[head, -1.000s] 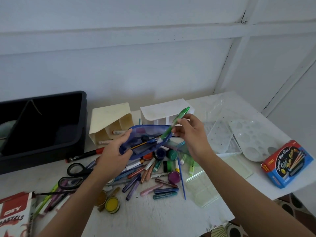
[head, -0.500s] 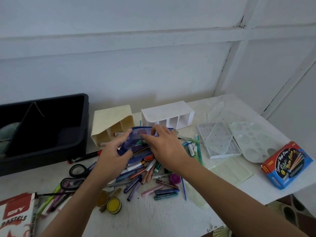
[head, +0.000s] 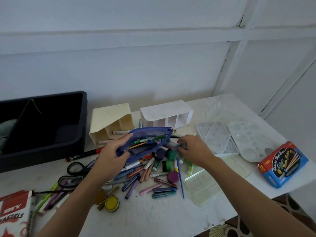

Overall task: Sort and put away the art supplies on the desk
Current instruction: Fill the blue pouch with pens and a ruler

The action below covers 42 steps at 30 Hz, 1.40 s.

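My left hand (head: 111,156) grips a blue see-through pencil pouch (head: 147,142) by its left end and holds it open above the desk. A green pen (head: 153,138) and other pens lie inside it. To the right of the pouch, my right hand (head: 193,149) reaches down with curled fingers onto items in the pile; what the fingers touch is hidden. Under both hands lies a heap of markers, crayons and small paint pots (head: 159,170) on the white desk (head: 153,216).
A black bin (head: 42,127) stands back left, with a cream organizer (head: 111,120) and a white organizer (head: 166,115) beside it. Clear palettes (head: 239,137), a blue-red crayon box (head: 283,165), scissors (head: 75,173), a pastels box (head: 13,212) and yellow paint pots (head: 112,202) lie around.
The green pen that my right hand held a second ago now lies inside the pouch. My right hand has left the pouch and moved right and down to the pile.
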### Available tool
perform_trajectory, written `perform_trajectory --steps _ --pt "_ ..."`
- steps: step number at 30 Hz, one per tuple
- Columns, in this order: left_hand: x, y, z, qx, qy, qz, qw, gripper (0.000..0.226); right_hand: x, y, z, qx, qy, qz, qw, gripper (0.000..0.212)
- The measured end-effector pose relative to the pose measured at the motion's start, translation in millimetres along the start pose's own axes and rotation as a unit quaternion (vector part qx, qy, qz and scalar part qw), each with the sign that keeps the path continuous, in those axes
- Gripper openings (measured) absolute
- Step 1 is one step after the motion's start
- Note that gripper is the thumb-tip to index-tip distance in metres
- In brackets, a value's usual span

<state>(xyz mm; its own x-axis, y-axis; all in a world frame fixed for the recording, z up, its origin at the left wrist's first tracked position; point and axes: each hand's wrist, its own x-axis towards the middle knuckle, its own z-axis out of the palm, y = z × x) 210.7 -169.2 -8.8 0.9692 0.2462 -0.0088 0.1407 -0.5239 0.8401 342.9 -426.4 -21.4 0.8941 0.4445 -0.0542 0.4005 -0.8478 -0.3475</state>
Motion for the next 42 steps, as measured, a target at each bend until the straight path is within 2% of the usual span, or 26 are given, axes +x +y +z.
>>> perform_trajectory --steps 3,7,9,11,13,16,18,24,27,29,31,34,36,38,39,42 --pt "1.8 -2.3 0.9 0.007 -0.002 -0.006 1.000 0.063 4.3 -3.6 7.3 -0.093 -0.008 -0.022 0.995 0.027" --pt "4.3 -1.3 -0.8 0.025 -0.009 -0.011 1.000 0.061 9.4 -4.4 6.2 -0.129 -0.037 -0.029 0.991 0.023" --pt "4.5 -0.5 -1.2 0.031 -0.008 -0.016 0.999 0.062 10.5 -4.3 4.7 -0.111 -0.057 -0.023 0.992 0.029" --pt "4.7 -0.6 -0.4 0.040 -0.006 -0.017 0.999 0.064 11.9 -4.1 2.6 -0.056 -0.077 0.000 0.995 0.045" --pt "4.6 0.0 0.4 0.046 -0.004 -0.017 0.999 0.065 12.5 -4.2 -0.9 0.005 -0.074 0.025 0.997 0.050" --pt "5.2 2.6 -0.8 0.049 0.006 -0.010 0.999 0.066 12.2 -2.5 -4.5 0.080 -0.048 0.061 0.994 0.025" --pt "5.1 4.5 -2.2 0.056 0.009 -0.008 0.998 0.066 10.4 -2.9 -6.6 0.083 -0.032 0.090 0.992 0.012" --pt "0.7 9.4 -3.6 0.014 0.015 -0.028 0.999 0.066 3.9 -1.4 -11.6 0.117 0.011 0.130 0.985 0.009" --pt "0.9 9.9 -6.1 -0.027 0.017 -0.046 0.998 0.069 3.3 3.0 -21.4 0.040 0.047 0.150 0.987 0.009" --pt "1.7 10.5 -7.7 -0.034 0.017 -0.043 0.998 0.068 3.6 4.7 -29.3 0.052 0.078 0.167 0.982 0.010" --pt "2.1 10.8 -8.0 -0.032 0.014 -0.037 0.999 0.067 4.5 4.8 -34.3 0.185 0.096 0.173 0.963 0.012" --pt "1.8 10.7 -6.3 -0.038 0.010 -0.036 0.999 0.068 -0.7 -5.8 -35.7 0.457 0.070 0.158 0.873 0.012" --pt "2.0 11.3 -3.9 -0.041 0.008 -0.042 0.998 0.069 -5.5 -15.4 -34.3 0.560 0.050 0.131 0.816 0.013" --pt "2.0 11.4 -2.5 -0.040 0.007 -0.046 0.998 0.070 -7.9 -27.9 -31.9 0.622 0.036 0.098 0.776 0.018" --pt "2.0 11.3 -2.3 -0.042 0.006 -0.048 0.998 0.070 -8.5 -35.5 -30.3 0.632 0.034 0.082 0.770 0.019" --pt "1.4 10.8 -2.3 -0.066 0.002 -0.062 0.996 0.072 -9.4 -59.9 -23.6 0.613 0.040 0.033 0.789 0.014"
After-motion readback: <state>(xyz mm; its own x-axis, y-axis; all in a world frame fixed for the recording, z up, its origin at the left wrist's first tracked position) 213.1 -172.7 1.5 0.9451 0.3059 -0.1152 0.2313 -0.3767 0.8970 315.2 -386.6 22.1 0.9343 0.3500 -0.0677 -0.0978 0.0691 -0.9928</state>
